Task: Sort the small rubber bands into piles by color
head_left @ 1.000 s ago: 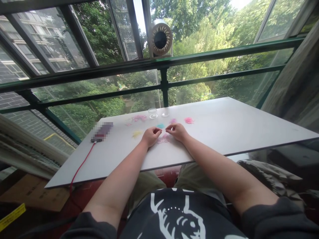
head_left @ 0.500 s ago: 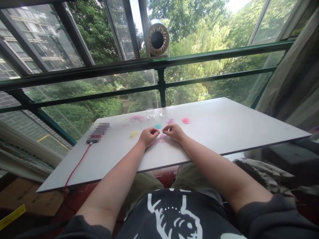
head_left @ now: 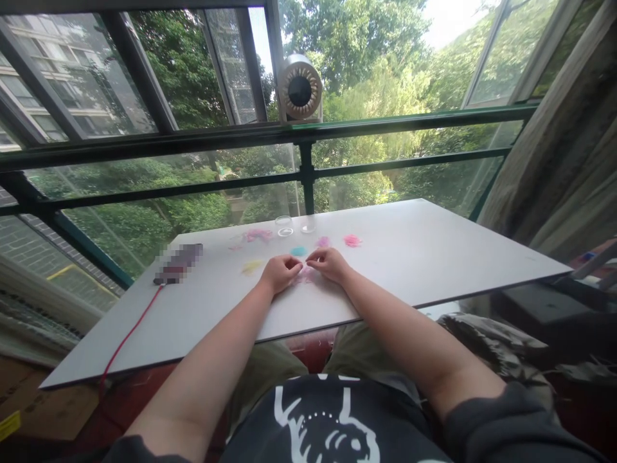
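Observation:
My left hand (head_left: 281,274) rests low over the white table (head_left: 409,257), its thumb and forefinger pinched together. Facing it, close by, my right hand (head_left: 328,264) also has its fingertips drawn into a pinch. Whatever lies between the fingertips is too small to make out. Under and between the hands is a loose pile of pale pink-purple bits (head_left: 304,276). Just beyond are a teal pile (head_left: 298,251) and a purple pile (head_left: 322,242). A bright pink pile (head_left: 352,240) lies to the right, a yellow pile (head_left: 251,267) to the left.
Two small clear round containers (head_left: 284,227) stand near the table's far edge, beside a scattered pink-purple heap (head_left: 259,235). At the left lies a blurred-out dark device (head_left: 178,263) with a red cable (head_left: 130,331) running off the front edge. A green railing (head_left: 193,190) runs behind.
The view has shifted, so the table and hands appear farther left and slightly lower. Both hands stay pinched close together over the pale pile, with only slight finger movement.

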Available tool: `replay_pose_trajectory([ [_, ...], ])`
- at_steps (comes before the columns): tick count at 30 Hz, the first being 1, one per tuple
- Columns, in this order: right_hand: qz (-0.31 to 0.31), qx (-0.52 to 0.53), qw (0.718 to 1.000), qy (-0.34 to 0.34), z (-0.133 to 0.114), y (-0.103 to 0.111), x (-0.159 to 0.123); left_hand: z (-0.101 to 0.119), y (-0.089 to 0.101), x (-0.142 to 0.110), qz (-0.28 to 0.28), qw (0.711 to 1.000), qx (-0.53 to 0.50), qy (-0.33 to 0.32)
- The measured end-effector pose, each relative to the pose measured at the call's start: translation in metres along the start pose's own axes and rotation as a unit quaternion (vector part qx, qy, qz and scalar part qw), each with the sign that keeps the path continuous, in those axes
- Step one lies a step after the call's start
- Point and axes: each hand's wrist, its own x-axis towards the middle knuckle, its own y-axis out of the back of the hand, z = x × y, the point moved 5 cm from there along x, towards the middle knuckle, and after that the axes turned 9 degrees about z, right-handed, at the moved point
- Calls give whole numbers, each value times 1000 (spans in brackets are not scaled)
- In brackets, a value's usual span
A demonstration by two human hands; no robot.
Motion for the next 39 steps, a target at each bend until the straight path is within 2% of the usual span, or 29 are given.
replay_pose_trajectory([
  [7,-3,0,1000,-24,0,3,0,1,0,0,7,1000,0,12],
  [16,6,-2,1000,-17,-1,4,0,1,1,1,24,999,-18,11],
  [23,19,-15,999,-25,7,4,1,-2,3,2,41,999,-30,19],
  [30,47,-110,991,-60,17,13,3,-10,5,6,80,994,-62,51],
  [34,70,-187,976,-91,24,24,4,-15,4,8,95,988,-101,72],
  [39,85,-252,956,-125,32,32,7,-21,8,10,141,977,-127,97],
])
